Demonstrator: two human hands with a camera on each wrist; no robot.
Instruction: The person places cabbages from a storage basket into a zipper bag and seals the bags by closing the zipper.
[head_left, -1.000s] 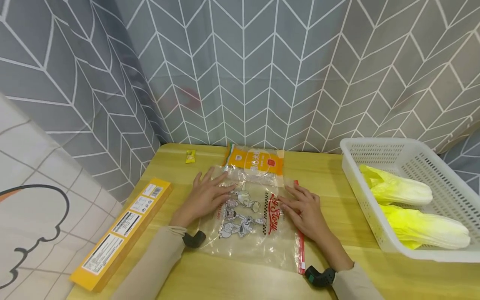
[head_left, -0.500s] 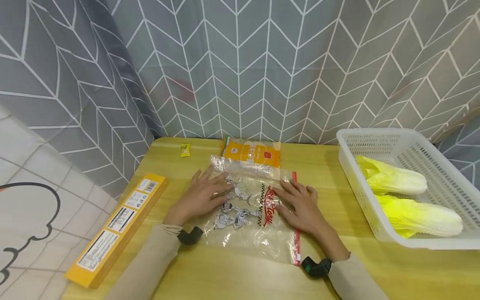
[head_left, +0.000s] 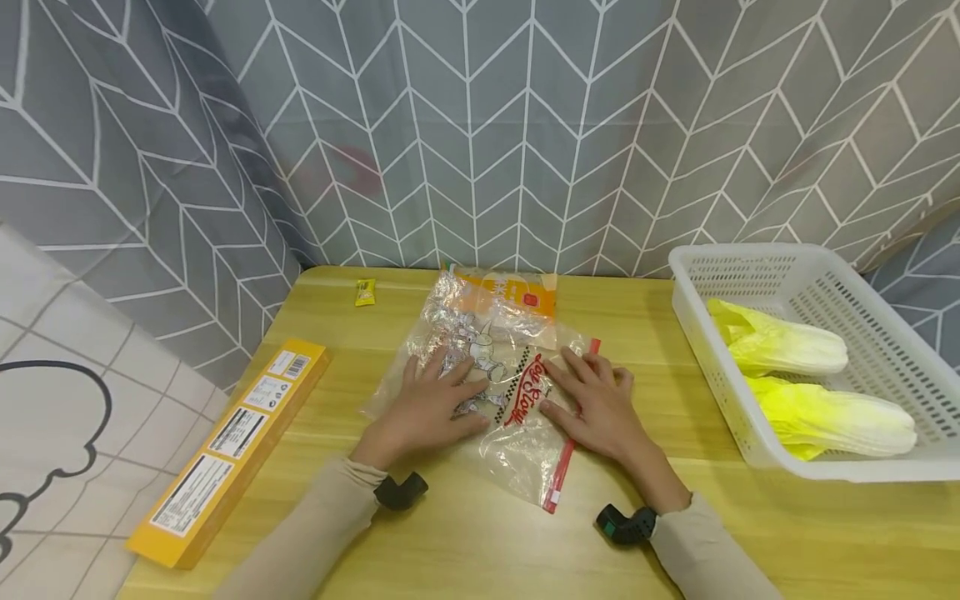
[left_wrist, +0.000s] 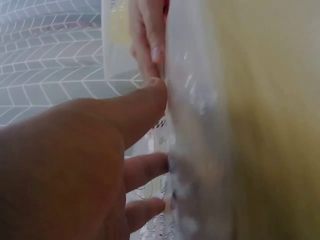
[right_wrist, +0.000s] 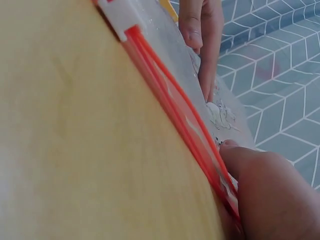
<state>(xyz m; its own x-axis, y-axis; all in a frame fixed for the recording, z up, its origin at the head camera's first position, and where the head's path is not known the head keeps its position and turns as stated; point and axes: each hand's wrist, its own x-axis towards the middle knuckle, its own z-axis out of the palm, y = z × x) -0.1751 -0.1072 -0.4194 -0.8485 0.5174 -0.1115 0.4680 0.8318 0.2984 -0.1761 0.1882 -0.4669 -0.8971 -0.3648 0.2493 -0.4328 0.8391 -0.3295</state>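
A clear zip bag [head_left: 498, 462] with cartoon figures and red "Toy Story" lettering lies flat on the table, turned at a slant. Down its right side runs a red zip strip [head_left: 562, 467], with a white slider [right_wrist: 125, 17] at the near end. My left hand [head_left: 427, 408] rests on the printed left part, fingers spread. On the zip side lies my right hand [head_left: 600, 408], its fingers reaching onto the lettering. In the right wrist view, the thumb [right_wrist: 240, 155] touches the bag beside the strip. The bag's far part overlaps an orange food packet [head_left: 534, 287].
At the right stands a white perforated basket [head_left: 712, 400] with two Chinese cabbages [head_left: 832, 417] in it. A long orange box [head_left: 225, 454] with white labels lies along the left edge. Near the back left is a small yellow sachet [head_left: 365, 292]. A patterned curtain [head_left: 495, 125] hangs behind the table.
The bag has turned clockwise under both hands; its far left part has slid away toward the orange packet, and the zip's near end has swung left. The left hand has moved slightly nearer and right.
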